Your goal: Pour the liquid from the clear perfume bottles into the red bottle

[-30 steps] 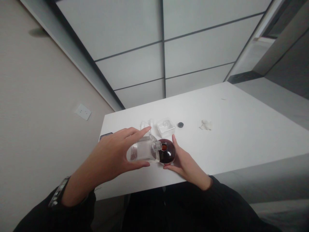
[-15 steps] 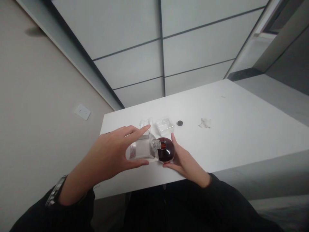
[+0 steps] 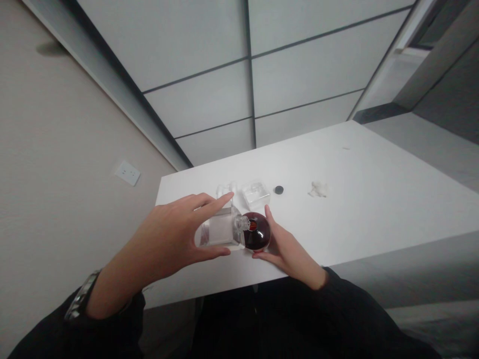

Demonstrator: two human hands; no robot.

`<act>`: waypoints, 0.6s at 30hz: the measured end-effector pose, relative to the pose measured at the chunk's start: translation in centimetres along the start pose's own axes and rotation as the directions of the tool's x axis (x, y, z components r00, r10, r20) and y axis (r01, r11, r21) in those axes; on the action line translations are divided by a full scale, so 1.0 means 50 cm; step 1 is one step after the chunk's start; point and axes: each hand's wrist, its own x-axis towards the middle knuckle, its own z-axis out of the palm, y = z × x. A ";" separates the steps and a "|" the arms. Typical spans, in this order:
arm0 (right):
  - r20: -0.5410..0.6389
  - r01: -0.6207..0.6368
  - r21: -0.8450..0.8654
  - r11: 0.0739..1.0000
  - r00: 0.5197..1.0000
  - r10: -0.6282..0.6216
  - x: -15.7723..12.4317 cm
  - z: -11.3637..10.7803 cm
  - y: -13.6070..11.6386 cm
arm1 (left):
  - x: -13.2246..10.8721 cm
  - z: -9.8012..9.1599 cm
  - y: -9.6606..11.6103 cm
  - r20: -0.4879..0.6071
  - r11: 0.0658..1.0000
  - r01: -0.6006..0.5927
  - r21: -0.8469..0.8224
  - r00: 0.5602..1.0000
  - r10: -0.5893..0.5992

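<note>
Hands both busy: left hand [image 3: 170,239] clamped on the clear square bottle [image 3: 220,233], thumb low, fingers over the top, tipped so its neck sits over the round dark flask [image 3: 258,234]. Right hand [image 3: 286,252] cups the flask from 4 o'clock, holding it on the tabletop [image 3: 374,199] near the front edge. To pour well, I'd say: keep neck over the flask mouth, tilt slowly, keep the flask pinned. Beyond at 12 o'clock: clear plastic box [image 3: 256,194], small glass piece [image 3: 225,190]. Black cap [image 3: 279,189] at 1 o'clock, crumpled tissue [image 3: 317,189] at 2. Nothing blocks the pour.
</note>
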 end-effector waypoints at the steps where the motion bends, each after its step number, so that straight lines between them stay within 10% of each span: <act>1: 0.001 -0.001 -0.001 1.000 1.000 0.001 0.000 0.001 0.000 | 0.000 -0.001 0.001 0.002 1.000 -0.003 0.003 1.000 0.003; 18: 0.006 -0.002 -0.006 1.000 1.000 0.002 0.001 0.000 -0.001 | 0.004 -0.008 0.005 0.016 0.999 -0.014 0.042 1.000 0.013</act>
